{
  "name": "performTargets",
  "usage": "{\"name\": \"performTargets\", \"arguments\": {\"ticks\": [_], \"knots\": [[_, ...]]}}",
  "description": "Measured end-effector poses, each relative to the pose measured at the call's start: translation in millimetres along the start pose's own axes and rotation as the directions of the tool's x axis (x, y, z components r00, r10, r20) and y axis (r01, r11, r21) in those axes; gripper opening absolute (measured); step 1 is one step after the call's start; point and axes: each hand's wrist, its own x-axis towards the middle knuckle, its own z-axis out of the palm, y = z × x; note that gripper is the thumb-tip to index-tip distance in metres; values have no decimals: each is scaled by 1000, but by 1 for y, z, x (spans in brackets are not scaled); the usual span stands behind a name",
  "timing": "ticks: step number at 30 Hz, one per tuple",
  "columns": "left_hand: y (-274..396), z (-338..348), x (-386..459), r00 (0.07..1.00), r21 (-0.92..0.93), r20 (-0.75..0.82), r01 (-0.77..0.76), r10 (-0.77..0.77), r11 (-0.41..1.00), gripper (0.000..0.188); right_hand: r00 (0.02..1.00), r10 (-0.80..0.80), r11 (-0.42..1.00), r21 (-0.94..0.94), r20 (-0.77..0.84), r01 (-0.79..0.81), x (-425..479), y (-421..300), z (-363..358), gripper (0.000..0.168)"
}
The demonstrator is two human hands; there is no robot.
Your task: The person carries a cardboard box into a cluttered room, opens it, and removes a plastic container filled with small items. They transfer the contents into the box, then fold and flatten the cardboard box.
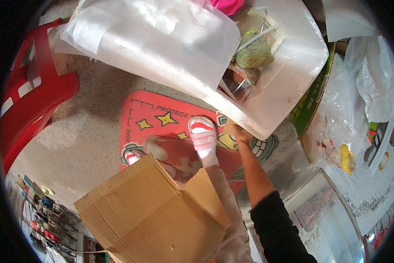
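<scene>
My right hand (242, 135) is low beside the edge of a white table-like surface (282, 82), its fingers closed on a small tan piece of cardboard (229, 127). The table edge hides part of that piece. My left hand is out of view. A large, creased sheet of brown cardboard (144, 210) with opened flaps lies across my lap. Beneath it, my feet in pink slides (204, 139) rest on a red printed floor mat (141, 111).
White plastic sheeting (157, 36) covers much of the table, beside a green shiny packet (254, 49). A red plastic chair (36, 98) stands at left. To the right are a green-printed carton (310, 102), clear plastic bags (335, 108) and a glass-topped case (328, 217).
</scene>
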Motion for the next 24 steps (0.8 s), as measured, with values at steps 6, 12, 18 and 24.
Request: {"name": "performTargets", "arguments": {"ticks": [6,12,18,24], "knots": [[-12,-19,-26,919,295,207,-386,336,874,83,967,-252,434,-890,29,140,-85,-29,48,39],[13,34,-36,949,-272,293,-35,117,962,53,990,-13,502,-855,142,129,-232,-115,93,26],[40,15,-77,895,-292,441,66,73,954,51,949,133,511,-840,285,180,-356,-224,199,26],[99,-28,-128,605,-39,761,-316,233,948,38,402,330,411,-513,854,753,-485,-331,408,21]]}}
